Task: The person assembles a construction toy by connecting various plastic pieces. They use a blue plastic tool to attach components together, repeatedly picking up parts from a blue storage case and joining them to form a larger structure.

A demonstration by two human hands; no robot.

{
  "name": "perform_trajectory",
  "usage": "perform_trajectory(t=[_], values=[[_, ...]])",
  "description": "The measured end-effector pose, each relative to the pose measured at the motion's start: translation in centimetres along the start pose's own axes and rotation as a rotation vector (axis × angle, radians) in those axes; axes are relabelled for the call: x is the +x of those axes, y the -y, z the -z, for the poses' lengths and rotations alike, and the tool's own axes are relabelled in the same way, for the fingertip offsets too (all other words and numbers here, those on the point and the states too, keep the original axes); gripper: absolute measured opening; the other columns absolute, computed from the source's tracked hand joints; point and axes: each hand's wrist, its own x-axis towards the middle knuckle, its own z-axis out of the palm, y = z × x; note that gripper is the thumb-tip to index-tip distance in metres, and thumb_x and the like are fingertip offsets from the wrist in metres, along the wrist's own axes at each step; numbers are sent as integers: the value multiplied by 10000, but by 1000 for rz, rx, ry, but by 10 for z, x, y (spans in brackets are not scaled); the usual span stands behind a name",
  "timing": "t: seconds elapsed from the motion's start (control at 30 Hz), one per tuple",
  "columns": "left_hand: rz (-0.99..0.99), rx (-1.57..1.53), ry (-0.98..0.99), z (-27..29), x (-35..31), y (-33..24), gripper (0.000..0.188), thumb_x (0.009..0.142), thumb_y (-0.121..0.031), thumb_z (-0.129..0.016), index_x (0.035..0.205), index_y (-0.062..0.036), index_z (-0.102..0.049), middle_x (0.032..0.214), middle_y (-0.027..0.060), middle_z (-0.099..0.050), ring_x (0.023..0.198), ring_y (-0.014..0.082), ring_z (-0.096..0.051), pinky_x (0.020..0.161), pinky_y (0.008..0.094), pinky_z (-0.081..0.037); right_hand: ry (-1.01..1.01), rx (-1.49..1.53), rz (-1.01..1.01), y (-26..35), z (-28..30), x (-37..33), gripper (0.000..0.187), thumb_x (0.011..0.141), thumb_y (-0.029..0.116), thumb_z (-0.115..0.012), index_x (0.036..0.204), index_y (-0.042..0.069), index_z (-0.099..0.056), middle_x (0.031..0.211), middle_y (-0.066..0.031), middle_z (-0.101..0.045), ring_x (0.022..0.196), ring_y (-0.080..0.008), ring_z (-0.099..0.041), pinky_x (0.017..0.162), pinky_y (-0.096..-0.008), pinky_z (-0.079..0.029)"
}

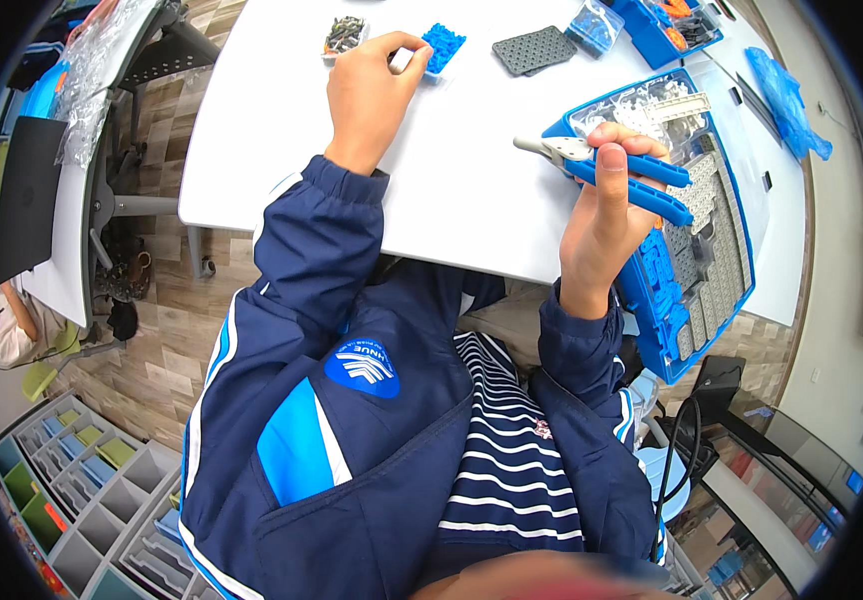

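My right hand is wrapped round a pair of plastic pliers with blue handles and pale grey jaws. The tool is held above the table's right side, its jaws pointing left. Farther off, my left hand has its thumb and index fingertip brought together at the edge of a small tray of blue connector pieces. Whatever lies in that pinch is too small to make out. Just left of it stands a clear box of mixed small parts.
Under my right hand, a blue sorting case full of grey, white and blue building parts overhangs the table edge. Dark perforated plates, a clear blue box and another blue bin line the far side of the white table.
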Motion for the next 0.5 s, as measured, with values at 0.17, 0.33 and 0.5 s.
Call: perform_trajectory(t=[0.17, 0.33, 0.5], values=[[112, -98, 79, 8, -3, -3, 254, 940, -320, -728, 980, -80, -801, 643, 11, -649, 541, 76, -522, 545, 287, -412, 12, 13, -29, -2, 0, -8, 402, 869, 33, -777, 1131, 89, -478, 1037, -88, -622, 946, -133, -578, 906, -307, -465], [430, -1028, 366, 27, -23, -27, 392, 1053, -340, -544, 1218, -26, -711, 1041, 28, -725, 883, 73, -613, 756, 242, -454, 51, -134, 5, 8, 1, -19, 294, 938, 36, -630, 1187, 44, -475, 944, -76, -589, 844, -113, -543, 808, -287, -459], [488, -1237, 468, 31, -64, -76, 438, 1075, -293, -479, 1355, 29, -574, 1280, 129, -629, 1172, 178, -590, 1048, 352, -445, 339, -495, -179, 1, -8, -30, 324, 972, 123, -642, 1244, -2, -518, 874, -74, -633, 791, -140, -613, 710, -292, -490]])
